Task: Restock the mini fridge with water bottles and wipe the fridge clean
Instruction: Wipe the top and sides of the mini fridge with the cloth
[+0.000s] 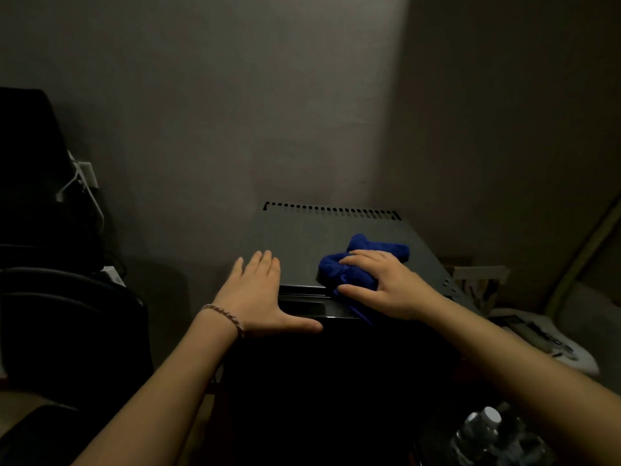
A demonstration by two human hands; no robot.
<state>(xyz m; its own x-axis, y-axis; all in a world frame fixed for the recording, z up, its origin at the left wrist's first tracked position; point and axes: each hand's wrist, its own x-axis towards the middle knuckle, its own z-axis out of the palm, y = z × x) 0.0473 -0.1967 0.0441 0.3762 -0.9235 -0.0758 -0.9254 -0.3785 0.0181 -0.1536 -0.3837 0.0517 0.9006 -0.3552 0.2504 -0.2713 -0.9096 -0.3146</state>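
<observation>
A black mini fridge [312, 237] stands against the wall in dim light, its door shut and its flat top towards me. My left hand [258, 294] lies flat on the top's front left corner, fingers straight and thumb along the front edge. My right hand [379, 284] presses a crumpled blue cloth [366, 260] onto the top near the front right, fingers spread over it and thumb at its near side. Clear water bottles [484, 432] with white caps show at the bottom right, beside the fridge.
A dark chair [50, 314] and black equipment fill the left side. A white socket with cables [84, 176] hangs on the wall there. A white bag [551, 341] and an open box [480, 280] lie right of the fridge.
</observation>
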